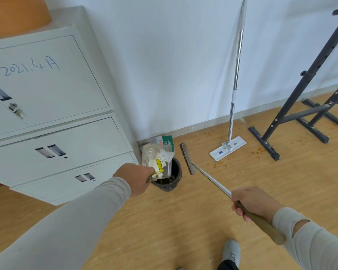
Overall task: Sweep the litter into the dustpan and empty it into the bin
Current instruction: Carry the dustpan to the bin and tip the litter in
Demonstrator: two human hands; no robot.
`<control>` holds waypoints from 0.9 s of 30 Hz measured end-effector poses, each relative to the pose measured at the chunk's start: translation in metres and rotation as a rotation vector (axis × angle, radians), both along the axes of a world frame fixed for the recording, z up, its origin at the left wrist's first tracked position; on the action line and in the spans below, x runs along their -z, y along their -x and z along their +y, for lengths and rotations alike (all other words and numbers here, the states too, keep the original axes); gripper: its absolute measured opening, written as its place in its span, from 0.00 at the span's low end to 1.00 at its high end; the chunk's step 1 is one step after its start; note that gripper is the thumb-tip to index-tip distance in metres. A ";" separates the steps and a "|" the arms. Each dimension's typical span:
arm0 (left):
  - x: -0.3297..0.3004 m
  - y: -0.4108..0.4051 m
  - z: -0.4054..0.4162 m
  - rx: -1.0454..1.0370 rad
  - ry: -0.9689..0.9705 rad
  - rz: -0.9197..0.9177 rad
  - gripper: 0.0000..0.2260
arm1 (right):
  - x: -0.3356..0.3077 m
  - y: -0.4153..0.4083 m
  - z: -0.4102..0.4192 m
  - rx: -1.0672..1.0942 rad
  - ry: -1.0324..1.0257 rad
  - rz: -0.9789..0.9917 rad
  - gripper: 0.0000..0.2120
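Dustpan (151, 155), clear plastic, loaded: held over the black bin (170, 178) by the left hand (134, 178), whose fingers are curled round its short handle. Pan sits above the bin's rear-left rim, beside the grey cabinet (62, 133).

Litter (161, 159): white crumpled tissue, 1 yellow wrapper, 1 green-and-white carton at the pan's far edge. All of it appears to lie in the pan; none plainly seen dropping.

Broom (187, 161): head lifted or resting just right of the bin, bristles toward it. Right hand (250, 203) is wrapped round the brown grip of the long metal handle.

Bin: dark, round, on the wooden floor (164, 221) in the corner by the wall. Contents too dark to make out.

Other items: flat mop (227, 150) leaning on the wall; black metal rack (300, 114) at right; small brown specks on the floor near the mop.

Step in hand, as judged: emptying the pan. Sweeping looks finished for the large pieces.

Handling notes, as judged:
1. Centre the pan's open lip over the bin mouth before tipping, since the bin is narrow against the pan.
2. Tip slowly; tissue is light and may drift, and the carton may catch on the rim.
3. Keep the broom head near to nudge out whatever sticks.
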State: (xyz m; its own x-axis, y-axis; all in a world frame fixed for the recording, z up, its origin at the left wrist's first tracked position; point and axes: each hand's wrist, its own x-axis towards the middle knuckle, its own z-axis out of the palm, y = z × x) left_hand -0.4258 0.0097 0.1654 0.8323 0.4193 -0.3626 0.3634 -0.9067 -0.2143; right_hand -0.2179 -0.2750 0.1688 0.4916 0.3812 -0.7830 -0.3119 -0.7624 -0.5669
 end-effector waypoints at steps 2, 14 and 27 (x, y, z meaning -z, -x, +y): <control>0.001 0.000 0.002 0.027 -0.011 0.026 0.14 | -0.001 0.000 0.002 0.021 -0.004 0.011 0.05; 0.005 0.014 0.010 0.060 -0.018 0.127 0.13 | 0.008 -0.002 0.012 0.084 0.005 0.069 0.06; 0.018 0.025 -0.004 0.064 0.014 0.234 0.13 | 0.013 0.016 0.041 0.126 -0.028 0.131 0.07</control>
State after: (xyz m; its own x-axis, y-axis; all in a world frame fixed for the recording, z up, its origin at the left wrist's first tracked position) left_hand -0.4504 0.0054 0.1478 0.7498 0.3621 -0.5538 0.2470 -0.9297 -0.2733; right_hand -0.2341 -0.2344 0.1555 0.4309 0.3455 -0.8336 -0.4767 -0.6973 -0.5354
